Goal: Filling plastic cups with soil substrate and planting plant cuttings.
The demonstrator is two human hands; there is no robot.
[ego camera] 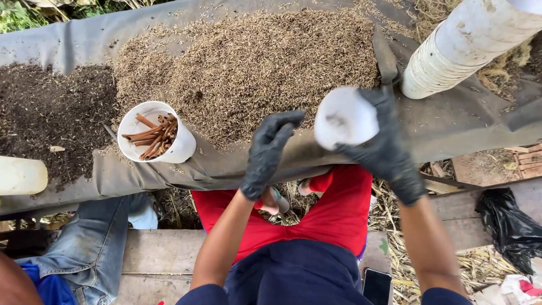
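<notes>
R hand (384,144), black glove, is wrapped round a white plastic cup (345,117); cup lies tipped, long axis roughly left-right w/ its base end facing the camera, held just above the near edge of the husk pile (248,68). L hand (270,151), also gloved, is empty, fingers loosely curled & half open, hovering just left of the cup, not touching it. So cup sits right of L hand, inside R grip; R hand is the one on it.

Husks lie far of both hands, spread on a grey tarp (451,121) that sags over the near edge. Dark soil heap (45,113) at far left on same tarp. Second white cup (161,133), upright, filled w/ brown rolled sticks, stands left of L hand at pile's edge, well apart from it. Tall stack of white cups (463,48) leans in at top right, near R hand. Another person's jeans leg (93,243) at near left; wood planks & straw below.
</notes>
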